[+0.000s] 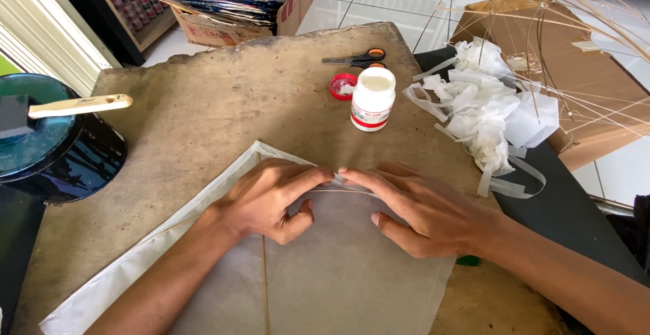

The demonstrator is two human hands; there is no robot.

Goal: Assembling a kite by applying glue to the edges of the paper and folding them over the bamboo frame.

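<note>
A sheet of thin translucent paper (345, 274) lies flat on the worn brown work board (203, 112), with a folded white edge running along its left side. Thin bamboo sticks (265, 287) lie on the sheet, one upright and one bowed across. My left hand (271, 199) and my right hand (420, 206) rest on the paper, index fingertips meeting at the bowed stick and pressing a small strip onto it. Both hands lie flat with fingers extended, not wrapped around anything.
A white glue bottle (372, 98) stands open behind the hands, beside its red cap (343, 86) and orange-handled scissors (355, 57). White paper scraps (487, 105) pile at right near bamboo strips (569, 44). A round dark tin (61, 152) with a brush handle sits left.
</note>
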